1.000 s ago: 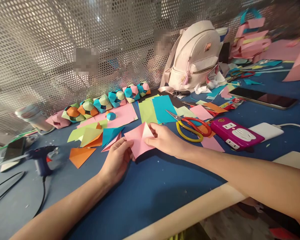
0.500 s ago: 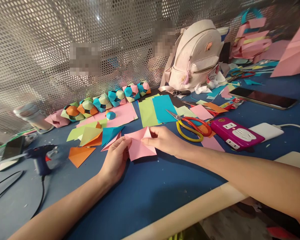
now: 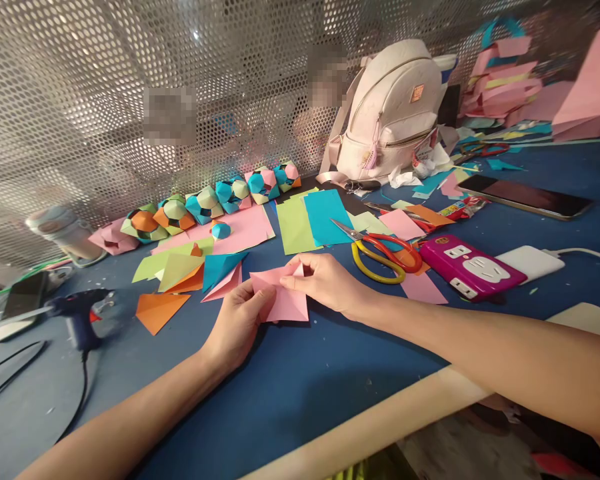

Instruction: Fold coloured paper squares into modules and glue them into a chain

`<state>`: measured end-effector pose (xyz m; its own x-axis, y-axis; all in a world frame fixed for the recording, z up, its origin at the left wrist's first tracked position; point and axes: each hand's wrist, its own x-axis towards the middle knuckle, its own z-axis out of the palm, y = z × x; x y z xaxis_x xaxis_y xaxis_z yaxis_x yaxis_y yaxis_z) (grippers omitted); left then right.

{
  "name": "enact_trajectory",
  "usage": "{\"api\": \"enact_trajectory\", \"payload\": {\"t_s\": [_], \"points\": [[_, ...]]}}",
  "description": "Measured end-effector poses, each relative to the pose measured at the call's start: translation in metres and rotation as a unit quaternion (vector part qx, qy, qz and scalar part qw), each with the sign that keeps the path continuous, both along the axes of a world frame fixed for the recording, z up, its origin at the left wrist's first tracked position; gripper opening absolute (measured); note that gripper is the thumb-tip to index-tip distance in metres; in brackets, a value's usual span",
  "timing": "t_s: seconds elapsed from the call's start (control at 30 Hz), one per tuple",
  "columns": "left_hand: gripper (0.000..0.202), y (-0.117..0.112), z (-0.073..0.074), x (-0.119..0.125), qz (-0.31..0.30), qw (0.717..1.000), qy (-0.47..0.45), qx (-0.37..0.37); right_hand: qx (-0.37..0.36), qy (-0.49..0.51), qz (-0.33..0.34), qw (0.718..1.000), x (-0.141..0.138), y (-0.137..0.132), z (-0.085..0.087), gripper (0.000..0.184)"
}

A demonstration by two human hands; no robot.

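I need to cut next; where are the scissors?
The scissors lie on the blue table, just right of the right hand, between the blue paper sheet and the magenta power strip.

Bright, even indoor light, sharp at centre.
Soft shadows under the forearms on the blue surface (image 3: 300, 393); small glints on the perforated metal screen (image 3: 105, 100); glare on the phone (image 3: 527, 195); wide-angle stretch at the edges, slight blur on the glue gun (image 3: 77, 317).
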<state>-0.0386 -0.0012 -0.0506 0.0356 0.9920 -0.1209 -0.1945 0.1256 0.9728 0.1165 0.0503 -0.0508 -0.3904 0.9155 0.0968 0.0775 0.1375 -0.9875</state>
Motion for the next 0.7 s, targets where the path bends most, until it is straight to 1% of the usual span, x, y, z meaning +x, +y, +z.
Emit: {"api": "enact_trajectory", "payload": {"t_s": [0.13,0.27,0.33,0.4,0.53,0.7], "points": [[0.02,-0.0005,0.0031,-0.0005,0.021,1.0,-0.011,-0.001,0.009,-0.001,-0.008,1.0,0.0011,0.0017,-0.0014,0.012],[0.019,0.0003,0.0064,-0.0018,0.066,0.997,-0.033,-0.004,0.0,0.038,0.016,0.999,-0.0002,0.0004,-0.0029,0.013],[0.018,0.0009,0.0073,-0.0026,0.078,0.996,-0.039,-0.01,-0.021,0.066,0.024,0.997,-0.0013,-0.0011,-0.0024,0.013],[0.016,0.0015,0.0078,-0.0033,0.079,0.996,-0.042,-0.013,-0.061,0.092,0.028,0.994,-0.0026,-0.0027,-0.0009,0.015],[0.013,0.0021,0.0088,-0.0039,0.087,0.995,-0.05,-0.017,-0.138,0.135,0.039,0.98,-0.0043,-0.0051,0.0022,0.023],[0.014,0.0024,0.0093,-0.0041,0.101,0.993,-0.05,-0.025,-0.162,0.148,0.031,0.975,-0.0046,-0.006,0.0033,0.023]]}}
